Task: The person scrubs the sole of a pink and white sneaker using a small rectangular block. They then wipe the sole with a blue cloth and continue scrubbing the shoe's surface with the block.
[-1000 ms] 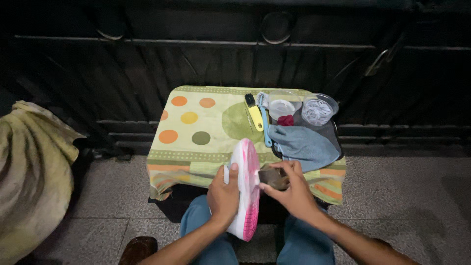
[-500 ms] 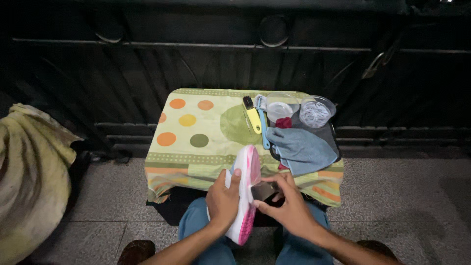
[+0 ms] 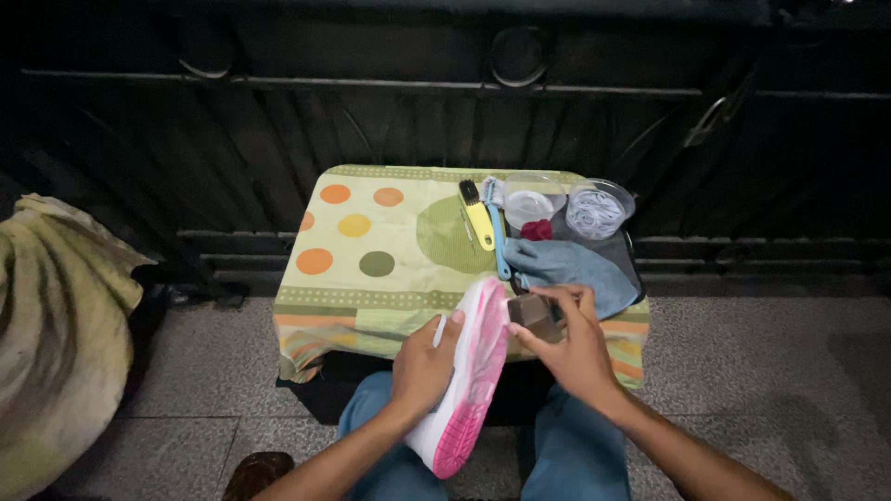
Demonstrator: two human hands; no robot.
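Two hands: left hand (image 3: 422, 366) grips one shoe (image 3: 471, 371), right hand (image 3: 568, 343) one brush (image 3: 534, 314).

My right hand (image 3: 571, 348) has moved with the dark block (image 3: 535, 314): half a second ago it sat lower, pressed near the middle of the pink-soled shoe (image 3: 469, 376); now it is back up by the toe end, close to the edge of the surface (image 3: 371, 278), about where it was a second ago. My left hand (image 3: 422, 366) has slid a little down the shoe's side. The shoe itself has tipped slightly, its toe leaning more toward the blue cloth (image 3: 566, 269).
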